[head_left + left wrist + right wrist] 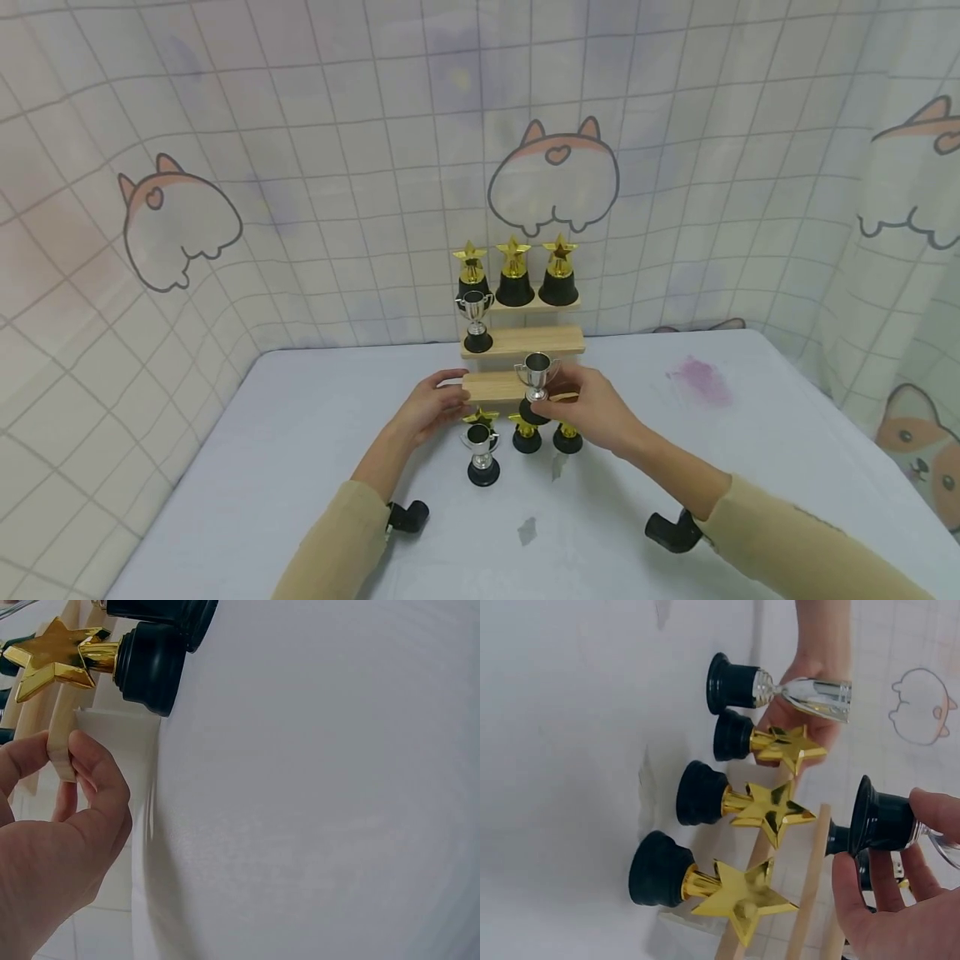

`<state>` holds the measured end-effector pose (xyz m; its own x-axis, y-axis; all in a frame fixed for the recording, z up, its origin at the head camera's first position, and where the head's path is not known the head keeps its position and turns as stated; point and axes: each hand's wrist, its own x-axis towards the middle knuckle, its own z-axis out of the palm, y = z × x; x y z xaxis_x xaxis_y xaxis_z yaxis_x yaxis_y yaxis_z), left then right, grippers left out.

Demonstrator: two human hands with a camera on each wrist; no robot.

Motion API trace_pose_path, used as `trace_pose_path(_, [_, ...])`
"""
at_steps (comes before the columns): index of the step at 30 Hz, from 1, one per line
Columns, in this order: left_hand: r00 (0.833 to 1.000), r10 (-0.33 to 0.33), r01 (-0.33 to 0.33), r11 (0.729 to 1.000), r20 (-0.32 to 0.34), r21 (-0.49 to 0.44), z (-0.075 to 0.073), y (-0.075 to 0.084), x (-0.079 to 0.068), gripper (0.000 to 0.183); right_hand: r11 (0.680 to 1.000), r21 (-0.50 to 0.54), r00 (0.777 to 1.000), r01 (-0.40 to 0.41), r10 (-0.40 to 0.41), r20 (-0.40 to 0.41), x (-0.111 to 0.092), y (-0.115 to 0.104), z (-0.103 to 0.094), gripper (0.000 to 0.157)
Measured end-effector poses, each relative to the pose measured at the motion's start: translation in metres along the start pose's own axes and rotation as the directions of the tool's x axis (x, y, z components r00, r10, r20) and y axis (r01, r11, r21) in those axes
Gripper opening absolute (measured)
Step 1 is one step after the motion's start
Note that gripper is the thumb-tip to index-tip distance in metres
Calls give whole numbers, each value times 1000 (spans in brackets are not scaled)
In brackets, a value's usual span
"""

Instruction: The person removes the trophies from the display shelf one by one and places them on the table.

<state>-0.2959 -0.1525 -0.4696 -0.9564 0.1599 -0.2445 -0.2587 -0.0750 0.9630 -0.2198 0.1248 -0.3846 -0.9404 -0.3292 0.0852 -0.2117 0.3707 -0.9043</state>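
My right hand (600,410) grips a small silver trophy cup (537,372) by its black base (885,822) and stem, upright in front of the lowest step of a stepped wooden rack (491,387). The left end of that step is pinched between the thumb and fingers of my left hand (67,847). Another silver trophy cup (476,310) stands at the left of the middle step. Gold star trophies (514,282) line the top step. On the table before the rack stand more gold star trophies (742,900) and a third silver trophy cup (482,454).
A white cloth covers the table (300,450), with a pink stain (701,381) at the right and grey patches near the front. Behind the rack hangs a gridded curtain (360,217) with cartoon animals. A black wrist device (673,532) sits beneath the right sleeve.
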Motion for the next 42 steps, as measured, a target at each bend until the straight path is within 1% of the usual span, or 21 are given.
trace_pose_path(5, [1000,-2,2,1000,-6,15,0,0,-1,57,999,39,1000,12,-13,20,-5,4,6,26])
trace_pose_path(14, [1000,-1,1,1000,4,21,-1,-1,0,57,998,61,999,28,-29,27,-14,17,15,28])
trace_pose_path(26, [1000,-7,7,1000,0,14,1,2,-2,58,1000,16,999,-18,17,45,-22,34,26,23])
trace_pose_path(29, [1000,-1,1,1000,3,18,1,2,-2,58,999,28,999,-16,14,49,-24,36,28,23])
trace_pose_path(33, [1000,-2,2,1000,-1,27,1,1,-1,58,999,35,998,-34,33,47,-27,39,32,24])
trace_pose_path(42, [1000,-7,7,1000,-10,24,0,1,0,58,997,50,998,-53,51,41,-29,52,44,23])
